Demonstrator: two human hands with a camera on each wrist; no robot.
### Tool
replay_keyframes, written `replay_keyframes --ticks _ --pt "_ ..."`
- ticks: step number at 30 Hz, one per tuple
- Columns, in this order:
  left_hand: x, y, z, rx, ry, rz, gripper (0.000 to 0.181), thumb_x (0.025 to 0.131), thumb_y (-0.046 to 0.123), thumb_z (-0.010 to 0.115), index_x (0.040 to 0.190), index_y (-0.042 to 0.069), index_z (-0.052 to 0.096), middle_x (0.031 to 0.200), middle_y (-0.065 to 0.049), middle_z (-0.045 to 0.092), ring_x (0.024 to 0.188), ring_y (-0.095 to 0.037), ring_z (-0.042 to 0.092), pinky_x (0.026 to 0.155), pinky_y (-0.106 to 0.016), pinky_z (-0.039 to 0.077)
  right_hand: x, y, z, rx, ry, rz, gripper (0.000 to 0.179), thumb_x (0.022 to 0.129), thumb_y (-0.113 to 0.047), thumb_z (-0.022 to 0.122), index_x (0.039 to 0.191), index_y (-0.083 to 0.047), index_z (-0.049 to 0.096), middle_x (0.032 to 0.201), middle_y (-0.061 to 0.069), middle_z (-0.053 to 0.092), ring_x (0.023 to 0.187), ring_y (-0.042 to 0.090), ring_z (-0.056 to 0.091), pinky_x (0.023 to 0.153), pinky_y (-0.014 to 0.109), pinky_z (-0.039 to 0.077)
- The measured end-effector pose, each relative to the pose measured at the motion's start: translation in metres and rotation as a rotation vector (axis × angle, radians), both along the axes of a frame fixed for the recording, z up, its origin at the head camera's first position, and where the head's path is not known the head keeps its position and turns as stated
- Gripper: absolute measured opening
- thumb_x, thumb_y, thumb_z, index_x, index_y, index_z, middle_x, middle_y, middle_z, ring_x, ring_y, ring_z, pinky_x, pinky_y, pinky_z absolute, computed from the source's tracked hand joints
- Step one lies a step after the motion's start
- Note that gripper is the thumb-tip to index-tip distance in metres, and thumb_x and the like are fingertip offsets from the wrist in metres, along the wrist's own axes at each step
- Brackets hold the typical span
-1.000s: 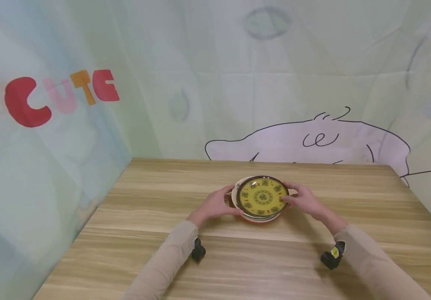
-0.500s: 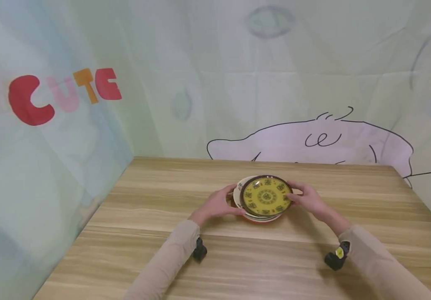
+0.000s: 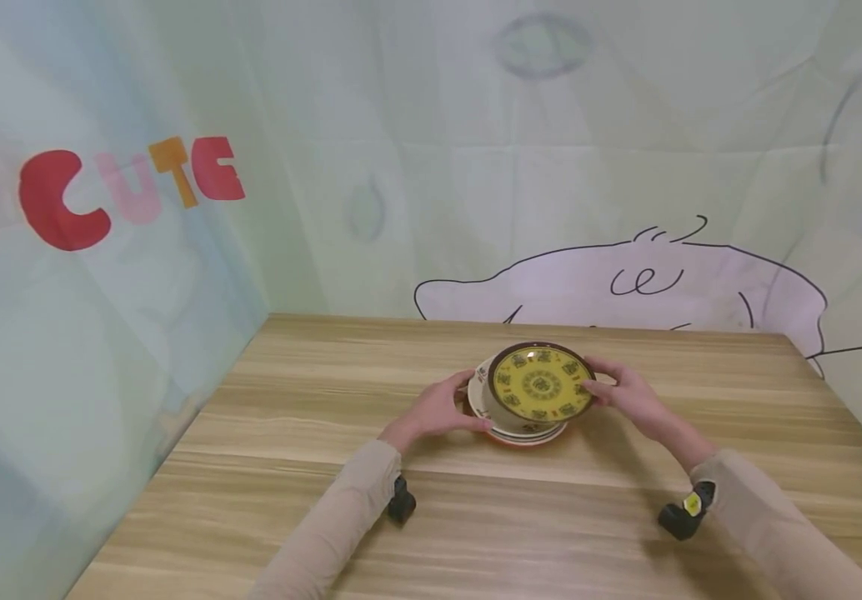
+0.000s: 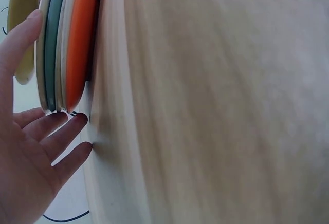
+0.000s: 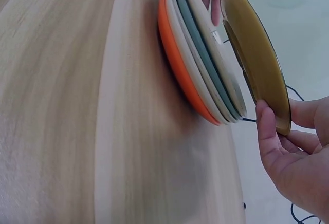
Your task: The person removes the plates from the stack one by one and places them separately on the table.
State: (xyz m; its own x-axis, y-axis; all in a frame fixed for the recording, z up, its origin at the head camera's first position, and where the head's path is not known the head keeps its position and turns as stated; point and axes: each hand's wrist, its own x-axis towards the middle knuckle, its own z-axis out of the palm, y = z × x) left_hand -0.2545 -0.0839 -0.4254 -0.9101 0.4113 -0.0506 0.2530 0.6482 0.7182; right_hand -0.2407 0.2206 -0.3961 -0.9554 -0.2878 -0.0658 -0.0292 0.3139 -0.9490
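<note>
A yellow patterned plate [image 3: 543, 387] with a dark brown rim is pinched at its right edge by my right hand [image 3: 629, 404]. It stands tilted above a stack of plates [image 3: 527, 432], with a gap between them in the right wrist view. A cream plate [image 5: 208, 31] tops the stack, a green one [image 5: 198, 44] lies under it, and an orange plate [image 5: 177, 59] is at the bottom. My left hand [image 3: 438, 408] rests at the stack's left side, thumb near the top rim and fingers [image 4: 49, 126] extended, fingertips right at the edge.
The stack stands on a wood-grain table [image 3: 326, 400] toward its far side. A printed cloth backdrop [image 3: 371, 108] hangs behind and to the left. A black wrist camera [image 3: 682, 517] sits on the right forearm, another black camera [image 3: 401, 502] on the left.
The yellow plate has risen off the stack and moved right and away with my right hand, uncovering more of the cream plate. My left hand has stayed at the stack.
</note>
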Motion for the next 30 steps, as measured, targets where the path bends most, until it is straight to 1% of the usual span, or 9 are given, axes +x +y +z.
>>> replay_keyframes --ticks 5,14,21,30 --pt "0.0 0.0 -0.001 -0.001 -0.003 0.0 0.1 0.063 0.044 0.079 0.141 0.006 0.03 0.136 -0.013 0.044 0.119 -0.022 0.048 0.106 -0.038 0.029 -0.001 0.008 0.002 -0.012 0.009 -0.007 0.06 0.091 -0.005 0.049 0.138 0.013 0.016 0.141 0.033 0.02 0.076 0.008 0.062 0.077 0.019 0.051" --pt "0.0 0.001 -0.001 -0.015 0.011 0.005 0.099 0.063 0.046 0.078 0.141 0.008 0.031 0.134 -0.012 0.046 0.12 -0.021 0.048 0.107 -0.037 0.028 0.001 0.026 0.005 -0.056 0.02 -0.031 0.059 0.092 -0.003 0.046 0.138 0.013 0.014 0.141 0.034 0.018 0.075 0.007 0.063 0.078 0.022 0.052" --pt "0.0 0.001 -0.001 -0.01 0.009 0.005 0.099 0.063 0.045 0.079 0.141 0.007 0.031 0.135 -0.012 0.046 0.12 -0.022 0.047 0.107 -0.038 0.027 0.004 0.042 0.01 -0.049 0.03 -0.055 0.059 0.093 -0.004 0.046 0.138 0.012 0.013 0.141 0.034 0.018 0.076 0.004 0.062 0.076 0.018 0.051" --pt "-0.001 0.001 -0.002 -0.022 0.003 0.002 0.099 0.064 0.046 0.078 0.141 0.007 0.029 0.135 -0.012 0.046 0.121 -0.021 0.046 0.107 -0.037 0.027 0.007 0.062 0.006 -0.045 0.041 -0.07 0.059 0.093 -0.006 0.046 0.137 0.014 0.012 0.139 0.038 0.017 0.077 0.001 0.061 0.076 0.019 0.052"
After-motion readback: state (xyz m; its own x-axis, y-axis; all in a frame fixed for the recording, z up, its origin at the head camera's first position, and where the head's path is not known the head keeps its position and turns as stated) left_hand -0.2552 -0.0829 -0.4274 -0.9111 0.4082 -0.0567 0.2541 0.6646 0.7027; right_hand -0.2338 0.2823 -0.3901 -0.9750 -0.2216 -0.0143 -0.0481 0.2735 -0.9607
